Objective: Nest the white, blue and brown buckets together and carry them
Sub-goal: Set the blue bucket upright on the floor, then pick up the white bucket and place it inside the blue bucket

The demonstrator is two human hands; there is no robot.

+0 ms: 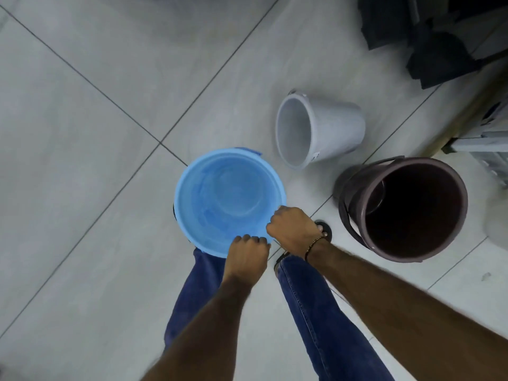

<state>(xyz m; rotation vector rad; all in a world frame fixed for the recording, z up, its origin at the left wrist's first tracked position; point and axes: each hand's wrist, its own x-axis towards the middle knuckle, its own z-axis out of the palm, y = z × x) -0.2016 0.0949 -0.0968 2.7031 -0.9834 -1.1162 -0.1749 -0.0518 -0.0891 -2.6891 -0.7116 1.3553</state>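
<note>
Both hands clamp the near rim of the round light-blue plastic bucket [229, 200]: left hand [247, 255] at its 6 o'clock, right hand [292, 231] at 4 o'clock, fingers curled shut on the rim. White plastic bucket [321, 130] lies tipped on the grey tiled floor [82, 160] at 1 o'clock. Brown plastic bucket [404, 207] stands upright at 3 o'clock.

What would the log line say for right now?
left hand: grips blue bucket rim | right hand: grips same rim | white bucket: tipped on floor | brown bucket: upright, empty | nested: none
</note>
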